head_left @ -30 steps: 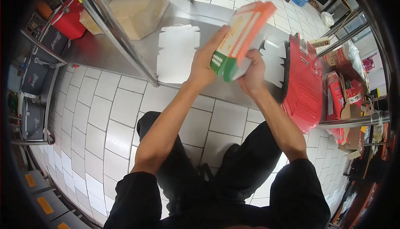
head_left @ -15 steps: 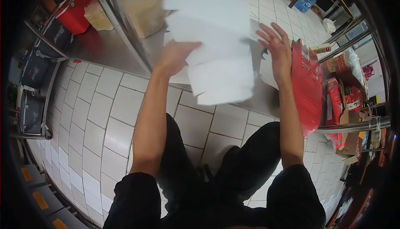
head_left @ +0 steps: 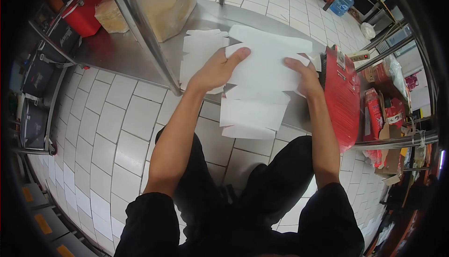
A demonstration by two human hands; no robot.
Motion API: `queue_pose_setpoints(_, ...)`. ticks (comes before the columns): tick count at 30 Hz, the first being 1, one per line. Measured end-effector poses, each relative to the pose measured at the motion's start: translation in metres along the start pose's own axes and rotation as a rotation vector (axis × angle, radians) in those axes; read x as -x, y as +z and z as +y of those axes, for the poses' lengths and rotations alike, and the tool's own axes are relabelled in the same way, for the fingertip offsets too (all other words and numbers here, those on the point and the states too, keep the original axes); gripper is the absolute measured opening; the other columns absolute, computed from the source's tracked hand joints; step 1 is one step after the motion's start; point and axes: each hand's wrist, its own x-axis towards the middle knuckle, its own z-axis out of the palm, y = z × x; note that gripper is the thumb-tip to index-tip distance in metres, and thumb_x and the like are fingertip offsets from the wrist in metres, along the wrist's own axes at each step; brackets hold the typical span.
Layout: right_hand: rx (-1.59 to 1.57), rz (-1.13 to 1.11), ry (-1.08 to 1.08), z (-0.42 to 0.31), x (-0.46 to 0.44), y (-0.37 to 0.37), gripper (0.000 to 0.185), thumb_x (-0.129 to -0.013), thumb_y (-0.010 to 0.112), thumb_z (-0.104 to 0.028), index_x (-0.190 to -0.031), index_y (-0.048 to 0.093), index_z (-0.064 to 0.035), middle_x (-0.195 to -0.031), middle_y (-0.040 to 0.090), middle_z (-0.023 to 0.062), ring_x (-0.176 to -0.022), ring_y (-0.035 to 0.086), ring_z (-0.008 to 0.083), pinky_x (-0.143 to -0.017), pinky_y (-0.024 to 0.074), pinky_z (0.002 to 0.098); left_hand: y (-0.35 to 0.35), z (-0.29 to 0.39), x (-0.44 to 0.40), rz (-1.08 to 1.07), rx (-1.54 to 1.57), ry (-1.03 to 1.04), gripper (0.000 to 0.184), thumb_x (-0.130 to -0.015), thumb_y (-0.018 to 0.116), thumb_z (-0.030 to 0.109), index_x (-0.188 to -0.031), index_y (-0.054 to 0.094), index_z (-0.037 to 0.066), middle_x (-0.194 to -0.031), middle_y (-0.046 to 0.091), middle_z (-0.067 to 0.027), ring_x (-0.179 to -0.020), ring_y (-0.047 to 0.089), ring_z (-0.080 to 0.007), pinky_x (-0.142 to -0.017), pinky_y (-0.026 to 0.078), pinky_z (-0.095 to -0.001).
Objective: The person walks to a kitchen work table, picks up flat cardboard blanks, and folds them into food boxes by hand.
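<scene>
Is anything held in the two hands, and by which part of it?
A flat white carton: left hand at its left side, right hand at its right, thumbs on top.

no words clearly legible, pale slanted lettering (head_left: 67, 35) on a dark case (head_left: 60, 44) too small to read, printed label (head_left: 341, 59) on a red bundle (head_left: 342, 102) unreadable, white patch (head_left: 395, 118) on a red packet (head_left: 394, 109) likewise
</scene>
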Motion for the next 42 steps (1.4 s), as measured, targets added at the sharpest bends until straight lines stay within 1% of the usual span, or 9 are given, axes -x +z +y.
queue_pose_setpoints(9, 0.337, 0.303, -0.378, 0.025, -0.01, 0.021, 0.03, -0.093, 0.048, -0.016, -0.11, 0.055, 0.0069, -0.091, 0.06, 0.0068, -0.08, 0.051, 0.0117, -0.072, 0.0426, 0.0261, 0.064, 0.007, 0.016, 0.17, -0.178, 0.279, 0.041, -0.101, 0.048, 0.031, -0.107, 0.059, -0.007, -0.08, 0.064, -0.0189, -0.072, 0.06, -0.0286, -0.072, 0.048, -0.038)
queue_pose_setpoints(10, 0.339, 0.345, -0.419, 0.029, -0.01, 0.019, 0.03, -0.095, 0.046, -0.017, -0.111, 0.055, 0.0064, -0.09, 0.059, 0.0065, -0.078, 0.048, 0.0111, -0.07, 0.0413, 0.0273, 0.061, 0.056, 0.025, -0.009, -0.087, -0.328, 0.039, -0.101, 0.046, 0.029, -0.109, 0.058, -0.008, -0.084, 0.065, -0.0227, -0.078, 0.062, -0.0367, -0.075, 0.047, -0.0396)
queue_pose_setpoints(11, 0.342, 0.384, -0.461, 0.031, -0.011, 0.02, 0.03, -0.096, 0.045, -0.018, -0.112, 0.055, 0.006, -0.089, 0.059, 0.0062, -0.077, 0.046, 0.0105, -0.068, 0.04, 0.0285, 0.066, 0.045, 0.023, -0.011, -0.085, -0.327, 0.039, -0.101, 0.046, 0.029, -0.109, 0.058, -0.008, -0.084, 0.065, -0.0227, -0.078, 0.062, -0.0367, -0.075, 0.047, -0.0396)
queue_pose_setpoints(14, 0.444, 0.443, -0.546, 0.024, -0.002, 0.035, 0.031, -0.099, 0.045, -0.022, -0.111, 0.053, 0.0047, -0.088, 0.058, 0.0057, -0.078, 0.047, 0.0105, -0.069, 0.0408, 0.0284, 0.082, -0.005, 0.011, 0.489, -0.093, 0.217, 0.04, -0.103, 0.039, 0.027, -0.113, 0.056, -0.008, -0.089, 0.064, -0.0257, -0.081, 0.061, -0.0376, -0.076, 0.046, -0.0412)
queue_pose_setpoints(17, 0.462, 0.32, -0.894, 0.026, 0.014, 0.067, 0.035, -0.098, 0.049, -0.026, -0.116, 0.052, 0.0041, -0.082, 0.063, 0.0118, -0.075, 0.054, 0.0143, -0.07, 0.0455, 0.032, 0.081, -0.029, -0.008, 0.754, -0.027, 0.197, 0.042, -0.104, 0.036, 0.03, -0.11, 0.054, -0.007, -0.088, 0.063, -0.0253, -0.079, 0.06, -0.0376, -0.074, 0.046, -0.0413)
queue_pose_setpoints(21, 0.379, 0.36, -0.862, 0.013, 0.017, 0.085, 0.033, -0.096, 0.055, -0.025, -0.113, 0.053, 0.0026, -0.086, 0.064, 0.0111, -0.081, 0.055, 0.0142, -0.074, 0.0457, 0.0317, 0.069, -0.005, -0.007, 0.759, 0.007, 0.078, 0.042, -0.105, 0.033, 0.032, -0.107, 0.054, -0.005, -0.091, 0.062, -0.0157, -0.083, 0.057, -0.0243, -0.079, 0.045, -0.0348)
queue_pose_setpoints(25, 0.323, 0.474, -0.543, 0.013, -0.01, 0.045, 0.028, -0.093, 0.063, -0.017, -0.109, 0.055, 0.0044, -0.085, 0.063, 0.0042, -0.078, 0.053, 0.0083, -0.071, 0.042, 0.0224, 0.084, 0.005, 0.009, 0.708, -0.161, 0.177, 0.031, -0.103, 0.039, 0.025, -0.113, 0.047, -0.003, -0.081, 0.061, -0.0254, -0.071, 0.057, -0.0432, -0.066, 0.044, -0.0453)
queue_pose_setpoints(33, 0.838, 0.308, -1.01, 0.011, -0.004, 0.041, 0.015, -0.091, 0.062, -0.009, -0.099, 0.06, 0.004, -0.1, 0.064, 0.0182, -0.094, 0.062, 0.0355, -0.077, 0.0513, 0.0387, 0.08, 0.018, 0.016, 0.59, -0.225, 0.189, 0.029, -0.104, 0.036, 0.023, -0.11, 0.045, -0.003, -0.074, 0.059, -0.022, -0.061, 0.055, -0.0372, -0.065, 0.043, -0.0439)
queue_pose_setpoints(42, 0.676, 0.358, -1.076, 0.0, 0.007, 0.074, 0.017, -0.084, 0.066, 0.001, -0.1, 0.059, 0.0019, -0.099, 0.064, 0.0152, -0.091, 0.065, 0.0295, -0.078, 0.052, 0.0359, 0.029, 0.004, -0.005, 0.628, 0.093, 0.052, 0.06, -0.099, 0.051, 0.027, -0.147, 0.029, -0.001, -0.132, 0.052, -0.021, -0.126, 0.046, -0.0276, -0.106, 0.032, -0.0325)
